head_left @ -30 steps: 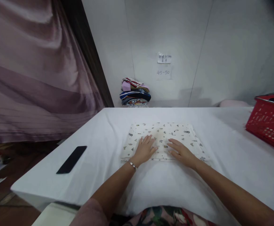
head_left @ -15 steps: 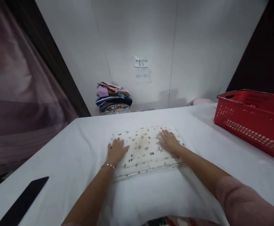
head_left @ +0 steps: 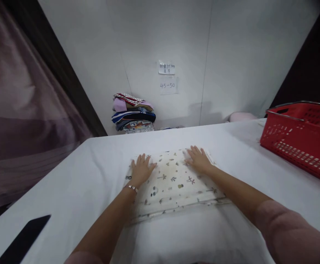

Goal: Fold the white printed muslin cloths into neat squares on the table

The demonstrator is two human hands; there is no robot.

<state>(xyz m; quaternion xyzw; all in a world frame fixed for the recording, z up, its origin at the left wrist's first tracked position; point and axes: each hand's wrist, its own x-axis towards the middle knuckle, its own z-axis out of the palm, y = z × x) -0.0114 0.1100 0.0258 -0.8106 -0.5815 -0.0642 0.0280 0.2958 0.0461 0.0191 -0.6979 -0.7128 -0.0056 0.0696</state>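
Observation:
A folded white cloth (head_left: 173, 183) with small printed palm trees and other motifs lies flat in front of me. My left hand (head_left: 142, 170) rests on its left part, fingers spread, a bracelet on the wrist. On the far right part of the cloth lies my right hand (head_left: 198, 159), its fingers also spread and palm down. Neither hand grips anything. The folded layers show along the near edge of the cloth.
A white sheet covers the table (head_left: 105, 205). At the right stands a red plastic basket (head_left: 300, 143) with a metal handle. Folded clothes (head_left: 133, 113) are stacked beyond the far edge. A dark flat strip (head_left: 25, 238) lies at the near left. A pinkish curtain (head_left: 17, 121) hangs at the left.
My left hand has slid a little up and to the right over the cloth. The right hand stays near the far right corner. The view has shifted slightly.

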